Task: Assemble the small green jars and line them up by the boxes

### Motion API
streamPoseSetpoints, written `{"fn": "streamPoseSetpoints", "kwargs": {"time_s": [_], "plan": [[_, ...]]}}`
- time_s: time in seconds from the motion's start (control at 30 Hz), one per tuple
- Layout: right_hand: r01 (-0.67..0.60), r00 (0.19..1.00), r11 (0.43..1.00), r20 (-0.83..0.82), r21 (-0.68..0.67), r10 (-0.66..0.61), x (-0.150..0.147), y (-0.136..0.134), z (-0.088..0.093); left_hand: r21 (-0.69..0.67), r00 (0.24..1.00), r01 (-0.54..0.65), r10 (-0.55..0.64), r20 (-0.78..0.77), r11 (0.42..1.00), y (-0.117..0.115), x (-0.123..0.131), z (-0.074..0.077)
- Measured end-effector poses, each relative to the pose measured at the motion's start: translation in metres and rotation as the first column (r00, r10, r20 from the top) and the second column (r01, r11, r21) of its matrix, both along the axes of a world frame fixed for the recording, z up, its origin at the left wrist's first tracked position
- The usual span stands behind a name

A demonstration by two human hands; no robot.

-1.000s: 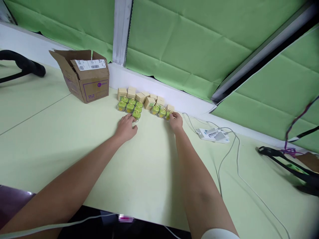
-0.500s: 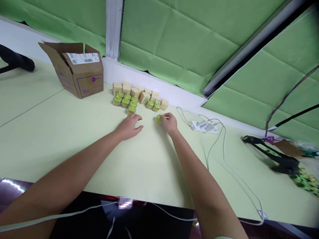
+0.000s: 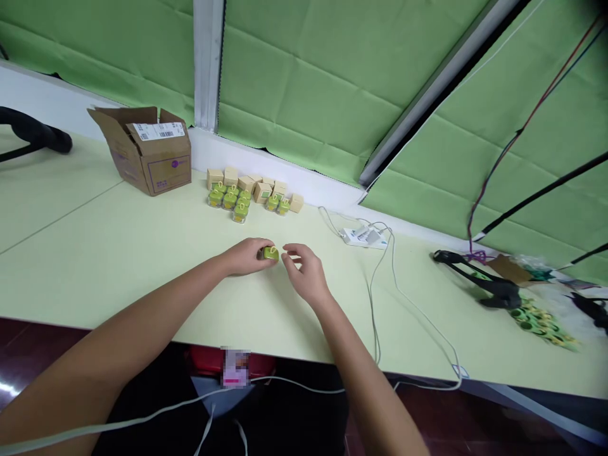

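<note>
My left hand (image 3: 247, 256) is closed around a small jar with a green lid (image 3: 270, 253) and a pale yellow loop on top. Just to the right of that jar is my right hand (image 3: 306, 272), its fingers curved and apart with nothing between them. Beyond the hands, more green-lidded clear jars (image 3: 230, 201) stand in a cluster, with a yellowish patch on their fronts. Two similar jars (image 3: 273, 202) sit a little to the right. Behind them is a row of small tan boxes (image 3: 263, 192), some with a green square on the side.
An opened cardboard box (image 3: 166, 171) stands at the back left. A white power strip (image 3: 365, 237) with trailing cables (image 3: 399, 285) lies to the right. Farther right are a black stand (image 3: 494, 291) and green netted pieces (image 3: 541, 326). The table's front edge runs below my forearms.
The small jar has passed from my right hand into my left, and both hands are nearer to me. My right fingers have opened. The view has shifted slightly to the right.
</note>
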State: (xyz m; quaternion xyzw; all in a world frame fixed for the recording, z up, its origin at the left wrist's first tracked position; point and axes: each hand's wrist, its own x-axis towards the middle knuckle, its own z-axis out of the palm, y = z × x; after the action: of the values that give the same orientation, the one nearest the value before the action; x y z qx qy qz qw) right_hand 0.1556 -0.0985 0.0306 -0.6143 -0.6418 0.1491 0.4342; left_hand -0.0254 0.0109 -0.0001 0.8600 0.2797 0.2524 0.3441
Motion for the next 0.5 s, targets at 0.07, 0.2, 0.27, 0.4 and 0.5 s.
{"fn": "streamPoseSetpoints", "kwargs": {"time_s": [0.07, 0.2, 0.27, 0.4, 0.5], "plan": [[-0.012, 0.998, 1.0, -0.061, -0.006, 0.011, -0.012, -0.046, 0.011, -0.01, 1.0, -0.003, 0.003, -0.013, 1.0, -0.001, -0.001, 0.002], [-0.546, 0.818, 0.699, -0.115, -0.461, 0.563, -0.048, -0.129, -0.021, -0.009, 0.999, -0.004, 0.004, -0.037, 1.0, -0.001, -0.002, 0.003], [-0.468, 0.789, 0.607, 0.006, -0.642, 0.615, -0.062, -0.14, -0.066, -0.019, 0.999, -0.007, 0.006, -0.039, 1.0, -0.001, -0.001, 0.002], [-0.144, 0.824, 0.599, 0.24, -0.787, 0.514, -0.065, -0.108, -0.165, -0.033, 0.999, 0.005, -0.006, -0.032, 0.999, 0.001, -0.001, 0.0], [-0.2, 0.756, 0.525, 0.211, -0.828, 0.62, -0.059, -0.08, -0.203, -0.046, 0.999, -0.003, 0.002, -0.033, 0.999, 0.001, -0.001, -0.001]]}}
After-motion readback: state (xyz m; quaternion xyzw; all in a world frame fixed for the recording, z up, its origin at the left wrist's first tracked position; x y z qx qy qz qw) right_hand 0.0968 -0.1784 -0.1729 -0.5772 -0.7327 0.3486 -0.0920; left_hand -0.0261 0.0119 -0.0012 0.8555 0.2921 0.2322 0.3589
